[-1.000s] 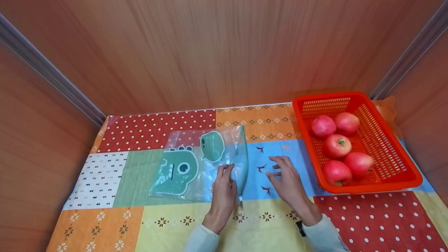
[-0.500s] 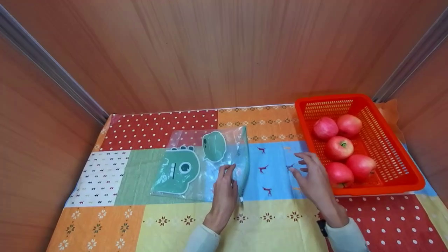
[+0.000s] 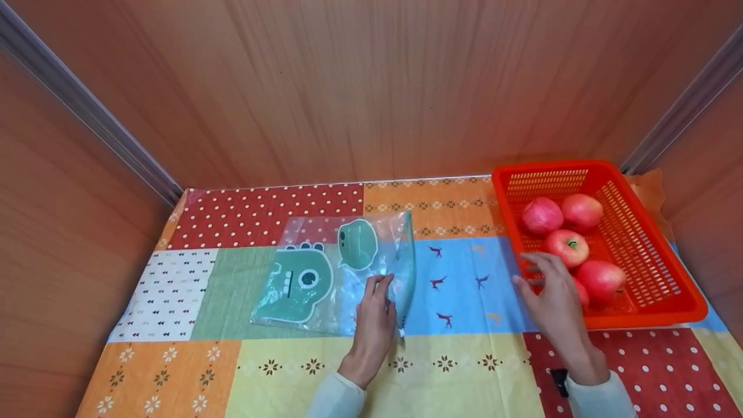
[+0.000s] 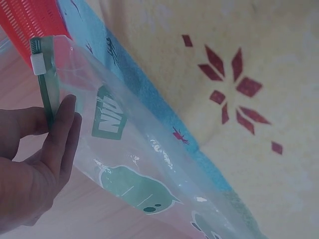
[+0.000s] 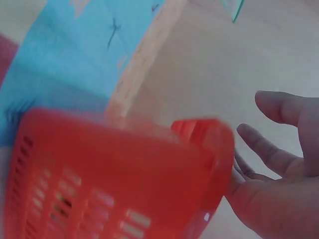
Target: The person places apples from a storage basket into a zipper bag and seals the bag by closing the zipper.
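Observation:
A clear plastic bag point(image 3: 342, 307) with green cartoon prints lies flat on the cloth. At its green zip edge my left hand point(image 3: 374, 328) pinches the bag; in the left wrist view thumb and fingers point(image 4: 62, 124) meet on the strip below a white slider point(image 4: 38, 64). My right hand point(image 3: 557, 307) hovers over the near left rim of the red basket point(image 3: 644, 319), fingers spread and holding nothing. It partly hides one apple point(image 3: 581, 293). Several other red apples point(image 3: 566, 248) lie in the basket. In the right wrist view the hand point(image 5: 279, 169) stands beside the basket wall point(image 5: 124, 164).
A patchwork cloth point(image 3: 290, 371) covers the table. Wooden panels point(image 3: 348, 87) stand at the back and both sides. An orange piece of material point(image 3: 649, 188) sticks out behind the basket's right side.
My right hand has moved right, from the blue cloth beside the bag to above the basket's left rim. The left hand has stayed at the bag's edge.

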`<state>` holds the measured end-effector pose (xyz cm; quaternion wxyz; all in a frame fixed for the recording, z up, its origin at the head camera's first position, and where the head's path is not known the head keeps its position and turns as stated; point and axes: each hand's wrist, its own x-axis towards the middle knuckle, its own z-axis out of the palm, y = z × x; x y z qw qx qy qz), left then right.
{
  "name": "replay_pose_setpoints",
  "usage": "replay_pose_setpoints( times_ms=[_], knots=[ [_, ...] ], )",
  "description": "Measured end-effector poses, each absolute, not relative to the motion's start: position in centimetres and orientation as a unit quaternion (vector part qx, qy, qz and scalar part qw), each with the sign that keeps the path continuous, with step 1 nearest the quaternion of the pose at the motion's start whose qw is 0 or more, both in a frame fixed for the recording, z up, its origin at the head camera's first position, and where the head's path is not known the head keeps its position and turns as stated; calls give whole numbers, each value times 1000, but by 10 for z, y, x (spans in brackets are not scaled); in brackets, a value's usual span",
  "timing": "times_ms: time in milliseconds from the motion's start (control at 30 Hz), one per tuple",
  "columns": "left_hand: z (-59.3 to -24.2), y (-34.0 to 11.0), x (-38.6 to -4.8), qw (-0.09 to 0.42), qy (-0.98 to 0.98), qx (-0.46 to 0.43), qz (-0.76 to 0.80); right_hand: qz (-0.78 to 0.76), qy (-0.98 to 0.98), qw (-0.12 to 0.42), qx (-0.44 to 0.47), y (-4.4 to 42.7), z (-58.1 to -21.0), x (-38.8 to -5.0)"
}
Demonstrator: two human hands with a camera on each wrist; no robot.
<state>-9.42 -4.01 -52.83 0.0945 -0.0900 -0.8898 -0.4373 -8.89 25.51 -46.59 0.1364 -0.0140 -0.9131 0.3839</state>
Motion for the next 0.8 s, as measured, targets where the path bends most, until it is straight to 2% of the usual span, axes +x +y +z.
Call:
replay_pose_setpoints(
  times_ms=[267,633,800],
  knots=[
    [-529,-40,-94,90,-890,-93,-437,341,-928,150,-27,283,-469,-85],
    [-531,-40,-94,109,-895,-95,-422,272,-957,96,-43,303,-477,-81],
    [-530,-40,-93,106,-893,-97,-426,239,-966,97,-30,309,-480,-82]
  ],
)
